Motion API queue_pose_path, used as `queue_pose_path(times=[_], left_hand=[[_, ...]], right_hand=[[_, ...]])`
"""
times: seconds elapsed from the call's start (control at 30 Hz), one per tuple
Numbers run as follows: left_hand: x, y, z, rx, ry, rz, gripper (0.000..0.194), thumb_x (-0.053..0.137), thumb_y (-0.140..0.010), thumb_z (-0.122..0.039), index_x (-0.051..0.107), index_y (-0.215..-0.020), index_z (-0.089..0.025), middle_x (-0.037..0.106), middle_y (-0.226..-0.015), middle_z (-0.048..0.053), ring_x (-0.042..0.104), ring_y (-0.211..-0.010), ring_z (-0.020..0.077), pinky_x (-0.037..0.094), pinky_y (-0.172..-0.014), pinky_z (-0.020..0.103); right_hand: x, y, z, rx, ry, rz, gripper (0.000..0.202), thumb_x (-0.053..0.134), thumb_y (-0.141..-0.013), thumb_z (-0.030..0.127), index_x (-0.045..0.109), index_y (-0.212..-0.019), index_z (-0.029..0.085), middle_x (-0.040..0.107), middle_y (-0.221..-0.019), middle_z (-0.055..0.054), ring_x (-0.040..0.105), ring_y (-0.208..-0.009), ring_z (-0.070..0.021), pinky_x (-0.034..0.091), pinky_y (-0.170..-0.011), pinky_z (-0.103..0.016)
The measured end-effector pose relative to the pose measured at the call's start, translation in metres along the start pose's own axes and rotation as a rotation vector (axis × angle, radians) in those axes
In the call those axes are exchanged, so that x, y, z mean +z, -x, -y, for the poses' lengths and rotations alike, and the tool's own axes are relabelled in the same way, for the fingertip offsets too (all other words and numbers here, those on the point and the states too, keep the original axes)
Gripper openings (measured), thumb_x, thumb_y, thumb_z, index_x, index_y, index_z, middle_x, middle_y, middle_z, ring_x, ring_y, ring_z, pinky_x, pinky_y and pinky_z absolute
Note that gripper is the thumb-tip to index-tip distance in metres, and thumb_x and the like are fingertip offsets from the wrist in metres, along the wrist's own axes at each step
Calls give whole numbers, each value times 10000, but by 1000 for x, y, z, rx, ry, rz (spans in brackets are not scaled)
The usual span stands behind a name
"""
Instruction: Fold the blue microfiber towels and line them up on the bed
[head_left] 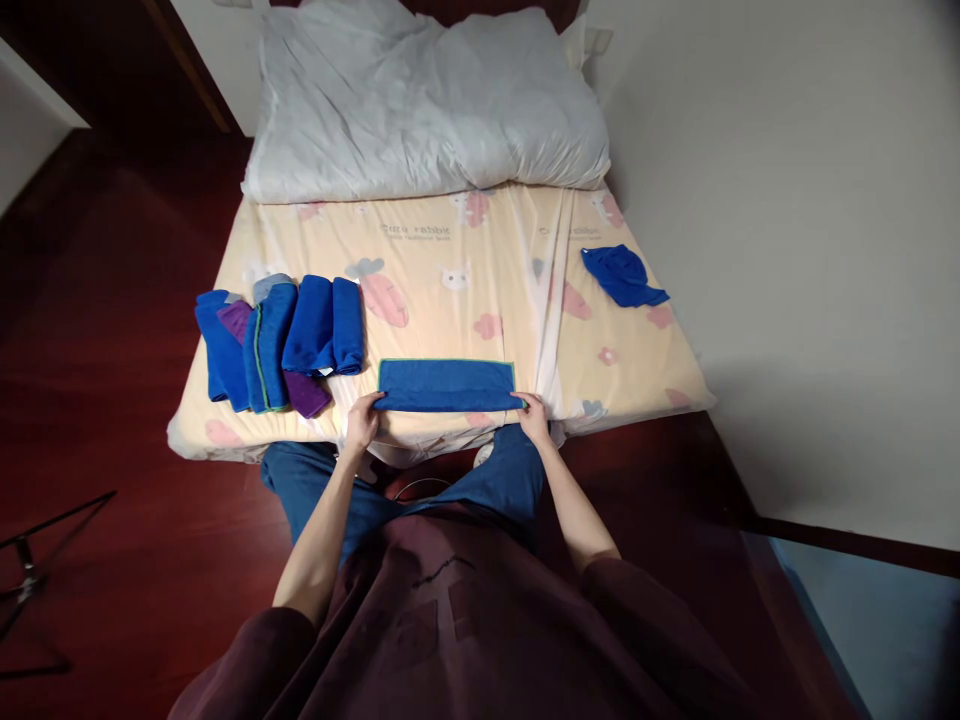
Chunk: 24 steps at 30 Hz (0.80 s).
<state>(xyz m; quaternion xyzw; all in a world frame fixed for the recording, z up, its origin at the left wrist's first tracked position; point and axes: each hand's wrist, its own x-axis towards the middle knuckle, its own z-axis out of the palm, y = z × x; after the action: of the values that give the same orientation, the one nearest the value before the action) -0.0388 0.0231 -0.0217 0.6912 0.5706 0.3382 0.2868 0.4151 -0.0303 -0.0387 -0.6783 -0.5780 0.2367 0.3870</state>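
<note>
A blue towel point(446, 384) with green edging lies as a wide, flat strip near the bed's front edge. My left hand point(364, 420) pinches its near left corner, and my right hand point(533, 417) grips the near right corner. The near side of the towel looks folded over. To the left, several folded blue towels point(309, 325) lie in a group, with a purple cloth point(306, 393) partly under them. A crumpled blue cloth point(624, 276) rests alone on the right side of the bed.
The bed point(465, 325) has a cream sheet printed with rabbits and carrots. A bulky white quilt point(427, 105) is heaped at its far end. A pale wall point(787, 250) stands to the right. On the dark red floor at lower left is a black stand point(27, 575).
</note>
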Motion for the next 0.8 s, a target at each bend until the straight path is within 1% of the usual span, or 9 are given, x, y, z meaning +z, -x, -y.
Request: queue_pose_path(times=[0.1, 0.2, 0.3, 0.4, 0.5, 0.6, 0.7, 0.8], left_hand=[[-3, -1, 0, -55, 1, -37, 338, 488, -850, -239, 676, -1128, -192, 706, -1170, 134, 636, -1145, 287, 493, -1053, 466], [-2, -1, -2, -133, -11, -87, 277, 498, -917, -368, 658, -1064, -197, 687, -1031, 129, 639, -1028, 289, 518, -956, 439], [0, -1, -4, -181, -12, -115, 302, 477, -954, -463, 631, -991, -206, 645, -903, 99, 626, -903, 274, 517, -873, 414], [2, -3, -5, -188, -7, -118, 328, 456, -972, -498, 618, -967, -213, 647, -881, 92, 625, -892, 274, 503, -851, 405], [3, -6, -5, -201, -3, -106, 348, 447, -977, -511, 622, -974, -210, 670, -886, 93, 638, -890, 274, 499, -843, 396], [4, -8, -2, -218, -5, -113, 384, 443, -973, -532, 639, -999, -202, 682, -867, 96, 652, -848, 275, 502, -811, 392], [6, -8, 2, -233, -17, -131, 408, 465, -958, -539, 654, -1050, -190, 695, -860, 104, 668, -829, 279, 512, -796, 395], [7, -6, 5, -230, -26, -139, 429, 483, -946, -539, 657, -1100, -178, 710, -890, 115, 682, -839, 279, 525, -810, 401]], right_hand=[[0, -1, -7, 35, -79, 26, 350, 529, -821, 229, 734, -1102, 190, 738, -1136, -106, 672, -1069, -256, 561, -956, -431], [3, -3, -10, 82, -138, 7, 303, 562, -871, 398, 707, -1017, 175, 743, -1025, -110, 691, -952, -250, 580, -883, -409], [8, -5, -12, 134, -165, -72, 420, 582, -864, 581, 678, -914, 175, 733, -934, -116, 694, -874, -253, 592, -845, -413], [11, -6, -15, 193, -191, -151, 519, 622, -802, 677, 673, -920, 174, 740, -966, -142, 707, -905, -272, 597, -864, -438], [12, -6, -19, 232, -224, -165, 554, 667, -759, 681, 676, -961, 166, 750, -977, -155, 722, -921, -284, 598, -879, -458], [11, -4, -21, 235, -248, -159, 539, 693, -759, 632, 663, -1022, 163, 755, -954, -149, 733, -902, -283, 597, -865, -448], [8, -3, -17, 218, -258, -137, 512, 689, -778, 593, 629, -1072, 179, 758, -912, -121, 734, -864, -271, 594, -831, -423], [6, -3, -12, 217, -252, -135, 483, 690, -776, 574, 600, -1065, 196, 749, -845, -88, 727, -810, -256, 587, -802, -403]])
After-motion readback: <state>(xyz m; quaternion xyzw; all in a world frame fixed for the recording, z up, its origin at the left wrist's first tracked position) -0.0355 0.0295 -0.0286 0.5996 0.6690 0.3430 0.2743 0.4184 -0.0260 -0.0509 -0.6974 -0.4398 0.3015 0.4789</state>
